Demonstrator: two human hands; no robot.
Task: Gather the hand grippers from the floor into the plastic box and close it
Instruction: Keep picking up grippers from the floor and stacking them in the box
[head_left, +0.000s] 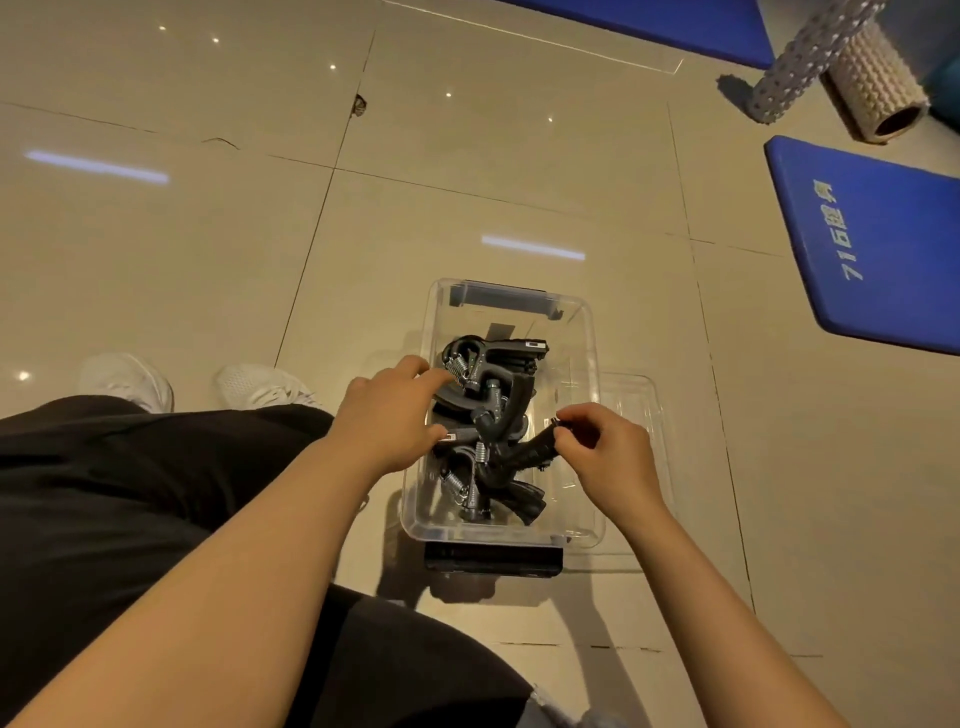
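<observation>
Beige tiled floor (467, 156) filled most of the view, glossy with light reflections. Blue mat (878, 249) lay off to the right, another blue mat (649, 21) at the top edge, two textured foam rollers (831, 67) between them. My black trousers (130, 493) covered the lower left, white shoes (192, 382) past the knees. Clear plastic box (587, 374) sat on the floor in front of me, open, dark latch at each end. Its clear lid (639, 400) lay beside it on the right, partly under my right arm. Hand grippers (493, 395) were piled inside the box, black handles and metal springs tangled together. My left hand (389, 415) reached over the box's left wall, fingers loosely spread on the pile, gripping nothing firmly that I could tell. My right hand (608, 447) pinched the handle end of one gripper (524, 452) above the pile.
</observation>
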